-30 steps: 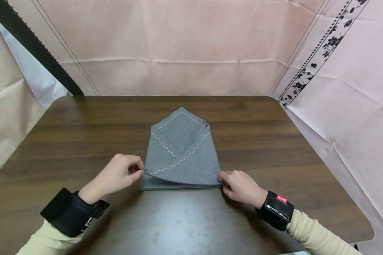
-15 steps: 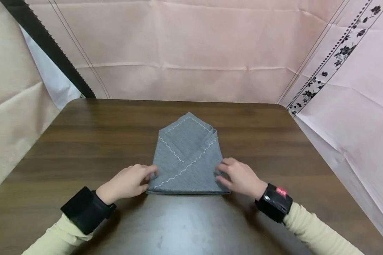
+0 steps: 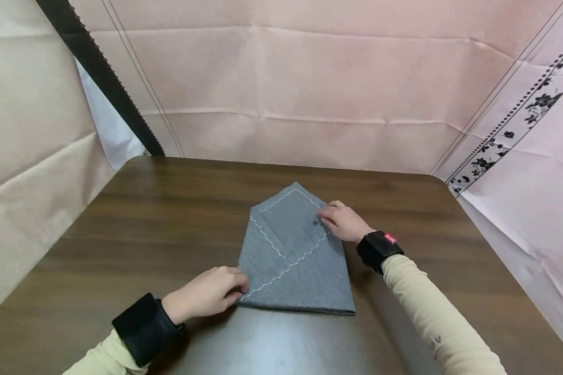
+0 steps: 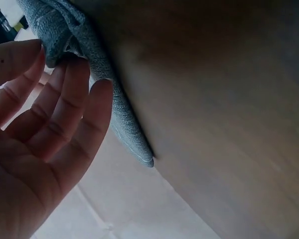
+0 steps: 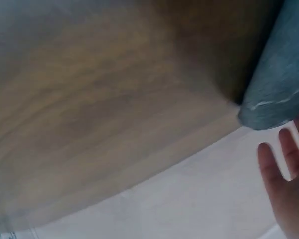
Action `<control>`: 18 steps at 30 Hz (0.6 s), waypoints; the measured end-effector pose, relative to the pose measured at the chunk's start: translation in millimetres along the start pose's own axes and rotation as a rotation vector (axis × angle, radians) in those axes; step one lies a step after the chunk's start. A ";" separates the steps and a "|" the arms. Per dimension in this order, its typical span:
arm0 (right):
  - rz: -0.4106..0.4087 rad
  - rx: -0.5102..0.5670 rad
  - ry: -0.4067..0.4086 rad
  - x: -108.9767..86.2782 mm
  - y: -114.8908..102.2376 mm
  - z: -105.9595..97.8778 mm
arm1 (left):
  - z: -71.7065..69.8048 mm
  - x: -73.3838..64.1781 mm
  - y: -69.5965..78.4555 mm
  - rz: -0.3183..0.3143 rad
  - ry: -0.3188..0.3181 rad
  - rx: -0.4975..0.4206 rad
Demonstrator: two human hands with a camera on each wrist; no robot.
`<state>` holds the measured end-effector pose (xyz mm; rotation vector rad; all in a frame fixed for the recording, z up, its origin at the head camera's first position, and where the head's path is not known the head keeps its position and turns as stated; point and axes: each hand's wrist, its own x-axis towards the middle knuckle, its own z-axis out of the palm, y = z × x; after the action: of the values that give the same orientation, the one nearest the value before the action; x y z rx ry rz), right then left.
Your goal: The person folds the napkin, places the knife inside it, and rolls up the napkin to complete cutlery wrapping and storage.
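The person's left hand (image 3: 206, 294) is resting its grip against the near-left corner of a folded grey cloth (image 3: 297, 245). Its fingers are bending loosely, and the left wrist view is showing thumb and fingers apart, with the thumb tip and fingertips right beside a bunched edge of the fabric. The right hand (image 3: 349, 224) is reaching farther forward, laying its fingertips on the cloth's far-right shoulder; that grip is apart too, the fingers extending nearly straight and a little spread in the right wrist view, where part of the hand is falling outside the frame.

Between the hands the cloth is lying flat on the desk (image 3: 169, 234), forming a five-sided house shape, its peak pointing away from the person and its straight, layered edge facing them. White wavy stitching (image 3: 288, 269) is running slantwise across it and along both sides of the peak.

Both wrists are wearing black bands, the right band (image 3: 379, 250) carrying a small red tag (image 3: 390, 238). Pale cream sleeves (image 3: 441, 317) are covering the arms. Beyond the dark brown wood-grain desk, a creased pale pink sheet (image 3: 309, 78) is hanging, with a black strip (image 3: 103, 78) slanting down at picture left and a black floral border (image 3: 509, 134) slanting at picture right.
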<state>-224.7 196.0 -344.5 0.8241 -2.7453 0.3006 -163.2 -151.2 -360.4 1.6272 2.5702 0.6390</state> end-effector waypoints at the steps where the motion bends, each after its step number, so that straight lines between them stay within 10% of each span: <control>1: -0.007 0.033 0.008 4.2 4.2 0.7 | 0.0 -0.2 -0.5 -0.001 -0.007 -0.001; 12: 0.034 0.126 0.017 1.1 41.5 6.7 | 4.1 1.2 -4.6 0.032 0.009 -0.037; 18: -0.038 0.365 -0.030 1.3 60.8 9.0 | 7.6 7.4 -10.0 0.042 0.003 -0.054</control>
<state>-261.6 242.6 -360.0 0.9721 -2.7377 0.8050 -173.3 -146.0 -369.6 1.6682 2.5042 0.7085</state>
